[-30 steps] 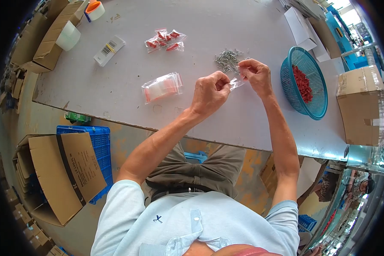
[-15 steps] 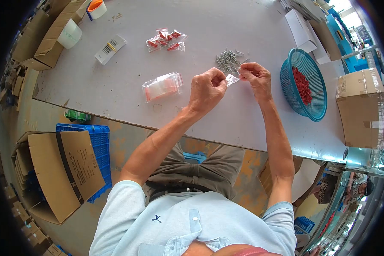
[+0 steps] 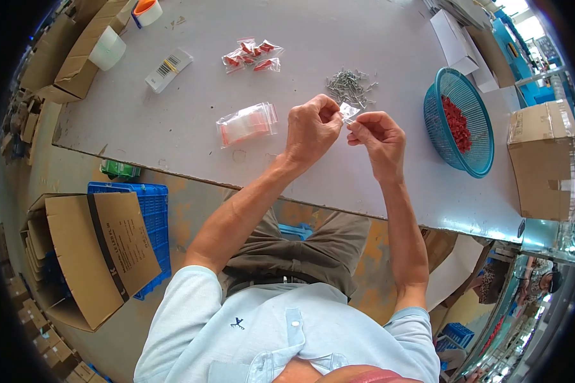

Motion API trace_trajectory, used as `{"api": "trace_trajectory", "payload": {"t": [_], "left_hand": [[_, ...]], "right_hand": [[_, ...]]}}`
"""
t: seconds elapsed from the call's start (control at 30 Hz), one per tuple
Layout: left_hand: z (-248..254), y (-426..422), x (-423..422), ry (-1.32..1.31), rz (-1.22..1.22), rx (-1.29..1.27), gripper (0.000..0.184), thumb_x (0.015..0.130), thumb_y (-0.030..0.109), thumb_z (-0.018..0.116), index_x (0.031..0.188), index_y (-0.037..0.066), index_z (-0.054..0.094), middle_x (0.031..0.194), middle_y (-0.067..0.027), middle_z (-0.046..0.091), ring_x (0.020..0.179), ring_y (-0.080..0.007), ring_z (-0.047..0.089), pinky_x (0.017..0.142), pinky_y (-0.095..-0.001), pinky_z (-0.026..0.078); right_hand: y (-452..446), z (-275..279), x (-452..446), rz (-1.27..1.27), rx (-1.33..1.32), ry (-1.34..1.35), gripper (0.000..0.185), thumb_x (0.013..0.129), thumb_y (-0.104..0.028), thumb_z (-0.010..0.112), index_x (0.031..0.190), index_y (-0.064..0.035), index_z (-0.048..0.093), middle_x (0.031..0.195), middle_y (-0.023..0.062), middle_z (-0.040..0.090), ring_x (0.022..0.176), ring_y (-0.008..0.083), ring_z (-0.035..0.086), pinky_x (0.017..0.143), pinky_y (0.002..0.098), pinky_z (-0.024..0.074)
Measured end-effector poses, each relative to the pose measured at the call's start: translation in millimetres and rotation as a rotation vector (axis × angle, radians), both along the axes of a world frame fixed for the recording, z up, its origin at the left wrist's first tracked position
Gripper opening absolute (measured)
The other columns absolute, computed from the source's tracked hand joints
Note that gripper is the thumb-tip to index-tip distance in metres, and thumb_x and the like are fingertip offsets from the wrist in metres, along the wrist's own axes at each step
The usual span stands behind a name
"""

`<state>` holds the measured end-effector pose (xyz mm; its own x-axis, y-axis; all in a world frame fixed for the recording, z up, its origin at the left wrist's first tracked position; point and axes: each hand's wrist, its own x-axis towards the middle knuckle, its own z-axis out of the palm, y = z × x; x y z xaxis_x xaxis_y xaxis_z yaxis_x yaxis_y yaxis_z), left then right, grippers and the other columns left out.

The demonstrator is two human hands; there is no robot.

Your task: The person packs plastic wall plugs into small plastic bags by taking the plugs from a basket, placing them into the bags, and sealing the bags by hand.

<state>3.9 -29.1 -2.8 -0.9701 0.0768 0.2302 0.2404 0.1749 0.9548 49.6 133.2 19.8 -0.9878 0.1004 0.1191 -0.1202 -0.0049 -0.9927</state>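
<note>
Two hands meet over the table (image 3: 191, 96), fingertips close together on a small clear bag (image 3: 348, 111). The left hand (image 3: 313, 129) pinches the bag's left side between thumb and forefinger, its other fingers curled in. The right hand (image 3: 380, 143) grips the lower right edge with thumb and forefinger, the rest of its fingers loosely bent. So the bag sits right between the two sets of fingertips, the bit I can see standing up past them on the side away from the person. That free part points forward, towards the screws; with the plastic creased and partly covered by fingers, I can't tell its long axis. Just beyond the fingertips lies the loose pile of metal screws (image 3: 351, 87). To the left of the left hand's fingers is a fanned stack of flat clear bags (image 3: 246, 125) with red along them, and farther out on that side, forward of the stack, a cluster of packed bags (image 3: 252, 54) with red pieces inside. A barcoded packet (image 3: 169, 70) lies farther left again. Well to the right of the right hand's fingers, a blue-green basket (image 3: 490, 137) leans towards them, red pieces (image 3: 455, 121) heaped inside.
</note>
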Motion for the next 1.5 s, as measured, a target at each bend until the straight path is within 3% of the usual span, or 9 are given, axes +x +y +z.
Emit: {"api": "trace_trajectory", "payload": {"t": [0.27, 0.43, 0.57, 0.73, 0.97, 1.13, 1.5], "left_hand": [[-2.3, 2.0, 3.8, 0.04, -0.023, 0.036, 0.007, 0.089, 0.003, 0.075, 0.094, -0.001, 0.075, 0.08, -0.0075, 0.076, 0.072, -0.0103, 0.072, 0.066, -0.026, 0.059], [-3.0, 0.3, 0.9, -0.055, -0.062, 0.035, 0.01, 0.088, 0.005, 0.076, 0.095, -0.001, 0.075, 0.08, -0.0069, 0.076, 0.071, -0.0096, 0.071, 0.065, -0.0252, 0.058], [-3.9, 0.4, 1.7, -0.076, -0.07, 0.058, 0.009, 0.088, 0.005, 0.076, 0.095, -0.001, 0.075, 0.08, -0.0069, 0.076, 0.071, -0.0091, 0.071, 0.065, -0.0254, 0.058], [-0.7, 1.8, 6.9, -0.01, -0.072, 0.04, 0.008, 0.09, 0.004, 0.075, 0.095, -0.002, 0.075, 0.081, -0.0081, 0.077, 0.072, -0.0105, 0.072, 0.066, -0.0261, 0.059], [-0.8, 3.6, 12.7, 0.126, -0.07, -0.046, 0.008, 0.089, 0.005, 0.074, 0.094, -0.002, 0.075, 0.082, -0.0112, 0.077, 0.073, -0.0136, 0.074, 0.069, -0.0292, 0.061], [1.5, 2.1, 9.0, -0.017, -0.087, -0.027, 0.009, 0.089, 0.006, 0.074, 0.094, -0.003, 0.075, 0.081, -0.0117, 0.077, 0.073, -0.0144, 0.074, 0.069, -0.0294, 0.061], [-1.1, 1.4, 6.1, -0.036, -0.1, -0.032, 0.01, 0.087, 0.005, 0.074, 0.093, -0.003, 0.074, 0.081, -0.0117, 0.077, 0.072, -0.0146, 0.073, 0.068, -0.0297, 0.061]], "right_hand": [[-4.5, -4.2, -2.2, -0.106, 0.155, 0.033, 0.009, 0.094, 0.001, 0.075, 0.102, 0.0029, 0.072, 0.087, 0.0081, 0.076, 0.076, 0.0132, 0.075, 0.072, 0.027, 0.0643], [-6.2, -4.9, 5.2, -0.159, 0.42, 0.273, 0.008, 0.094, 0.001, 0.076, 0.101, 0.0034, 0.073, 0.086, 0.0067, 0.076, 0.077, 0.0126, 0.075, 0.069, 0.0256, 0.0619], [-4.1, -2.2, 7.9, -0.111, 0.423, 0.258, 0.008, 0.094, 0.001, 0.075, 0.101, 0.0041, 0.072, 0.086, 0.007, 0.076, 0.077, 0.013, 0.075, 0.07, 0.0258, 0.062], [5.0, 0.4, -1.6, -0.067, 0.254, -0.023, 0.006, 0.095, 0.001, 0.074, 0.1, 0.0037, 0.073, 0.085, 0.0078, 0.076, 0.075, 0.0137, 0.075, 0.069, 0.0279, 0.0644], [-6.1, 10.7, -1.0, -0.141, 0.388, -0.066, 0.005, 0.096, -0.001, 0.072, 0.098, 0.0035, 0.072, 0.084, 0.0089, 0.076, 0.073, 0.0136, 0.075, 0.068, 0.0291, 0.0655], [-0.6, 1.2, -3.8, -0.102, 0.051, -0.141, 0.014, 0.099, -0.006, 0.071, 0.106, 0.006, 0.071, 0.09, 0.0126, 0.076, 0.078, 0.0166, 0.076, 0.072, 0.031, 0.067], [-2.2, -12.8, 4.3, -0.053, 0.148, -0.041, 0.018, 0.097, -0.002, 0.072, 0.115, 0.0028, 0.072, 0.094, 0.0125, 0.077, 0.081, 0.0157, 0.076, 0.076, 0.0306, 0.067]]}}
